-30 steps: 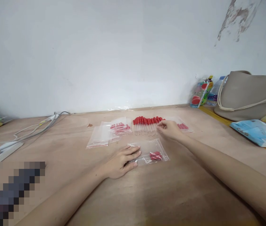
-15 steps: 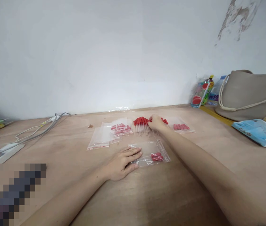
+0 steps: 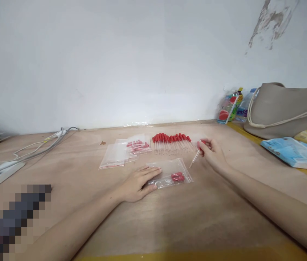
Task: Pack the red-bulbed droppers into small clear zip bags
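My left hand [image 3: 139, 184] lies flat, fingers stretched out, on the left side of a clear zip bag [image 3: 164, 167]. Inside that bag, at its right end, is a small clump of red rubber bulbs [image 3: 177, 177]. My right hand [image 3: 213, 151] pinches a glass dropper [image 3: 196, 157] by its red bulb, the thin tip pointing down and left, just right of the bag's upper corner. Behind the bag runs a row of red-bulbed droppers [image 3: 171, 141], side by side with tips toward me.
Left of the row lie flat zip bags [image 3: 112, 156] and filled bags with red bulbs [image 3: 138, 146]. A power strip [image 3: 5, 172] with cables sits far left. On the right are bottles [image 3: 227, 108], a grey bag [image 3: 286, 108] and a blue packet [image 3: 292, 152].
My right hand has come away from the row toward the right and nearer to me, now with one dropper in it. My left hand stays on the bag; the view has shifted slightly.
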Available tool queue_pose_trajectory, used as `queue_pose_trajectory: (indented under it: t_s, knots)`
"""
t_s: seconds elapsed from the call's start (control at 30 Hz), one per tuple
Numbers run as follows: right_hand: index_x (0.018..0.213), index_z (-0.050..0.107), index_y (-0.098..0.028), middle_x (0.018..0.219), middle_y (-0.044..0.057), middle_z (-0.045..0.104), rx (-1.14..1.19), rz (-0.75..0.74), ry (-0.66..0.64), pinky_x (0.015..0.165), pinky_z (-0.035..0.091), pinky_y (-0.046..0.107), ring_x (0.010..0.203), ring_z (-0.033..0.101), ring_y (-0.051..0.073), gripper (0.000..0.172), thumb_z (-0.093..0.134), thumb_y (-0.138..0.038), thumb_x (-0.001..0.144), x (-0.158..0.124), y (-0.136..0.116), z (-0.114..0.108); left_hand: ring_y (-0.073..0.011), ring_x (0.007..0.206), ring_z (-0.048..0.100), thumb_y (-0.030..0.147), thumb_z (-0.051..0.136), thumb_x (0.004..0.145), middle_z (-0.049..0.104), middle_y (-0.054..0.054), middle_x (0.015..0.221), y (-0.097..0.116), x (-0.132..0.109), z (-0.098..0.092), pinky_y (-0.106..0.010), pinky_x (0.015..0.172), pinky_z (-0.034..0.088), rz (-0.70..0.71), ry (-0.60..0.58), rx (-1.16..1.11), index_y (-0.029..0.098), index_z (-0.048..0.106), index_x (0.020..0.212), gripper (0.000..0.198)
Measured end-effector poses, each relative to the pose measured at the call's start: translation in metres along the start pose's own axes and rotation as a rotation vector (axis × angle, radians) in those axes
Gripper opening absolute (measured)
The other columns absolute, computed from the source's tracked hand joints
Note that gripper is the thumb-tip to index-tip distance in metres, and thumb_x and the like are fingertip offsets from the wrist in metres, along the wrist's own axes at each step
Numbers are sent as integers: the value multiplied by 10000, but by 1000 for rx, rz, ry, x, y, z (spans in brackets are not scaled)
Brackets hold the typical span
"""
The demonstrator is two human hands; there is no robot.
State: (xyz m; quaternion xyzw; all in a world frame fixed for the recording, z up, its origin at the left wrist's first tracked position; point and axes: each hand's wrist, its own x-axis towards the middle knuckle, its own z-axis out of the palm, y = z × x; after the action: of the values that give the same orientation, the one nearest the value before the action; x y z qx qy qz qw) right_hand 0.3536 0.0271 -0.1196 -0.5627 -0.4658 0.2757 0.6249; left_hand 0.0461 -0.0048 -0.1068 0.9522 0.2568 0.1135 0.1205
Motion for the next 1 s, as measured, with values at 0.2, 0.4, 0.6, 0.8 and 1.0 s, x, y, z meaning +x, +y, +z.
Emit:
queue_pose_trajectory:
  t_s: [0.2, 0.4, 0.6, 0.8, 1.0]
  knots:
    - [863, 436, -216, 656, -45, 556, 300, 246, -129, 543, 485, 251, 538, 575, 104, 341, 647, -353, 632, -35, 1, 10, -206, 1265, 359, 369, 407, 909, 395, -40, 1376, -1, 0, 0, -417, 1074, 252, -6, 10, -22, 261, 277, 1371, 493]
    - [773, 494, -183, 545, -44, 561, 22, 298, -613, 458, 423, 203, 482, 529, 82, 288, 687, -341, 629, -41, -10, 2, -200, 1255, 372, 354, 403, 911, 417, -45, 1360, 1, 0, -3, -429, 1070, 255, 0, 9, -39, 260, 261, 1378, 497]
    - [716, 571, -154, 558, -37, 566, -139, 124, -655, 441, 368, 198, 464, 471, 65, 296, 710, -381, 585, -36, -5, 0, -202, 1271, 352, 349, 405, 911, 373, -31, 1390, -1, 0, -3, -439, 1077, 234, -1, -3, -29, 279, 324, 1350, 452]
    - [755, 672, -167, 693, 31, 664, -142, -69, -737, 587, 458, 262, 666, 592, 149, 235, 604, -382, 688, -44, -2, 15, -205, 1257, 371, 353, 415, 906, 411, -41, 1365, -1, 0, -3, -432, 1080, 238, -11, 4, -33, 263, 270, 1375, 499]
    - [841, 675, -166, 781, 33, 691, -194, -50, -782, 665, 475, 285, 750, 619, 172, 254, 531, -339, 724, -32, -8, 9, -207, 1278, 336, 345, 413, 906, 376, -41, 1387, 0, -1, -2, -432, 1078, 240, -12, -6, -38, 260, 298, 1355, 471]
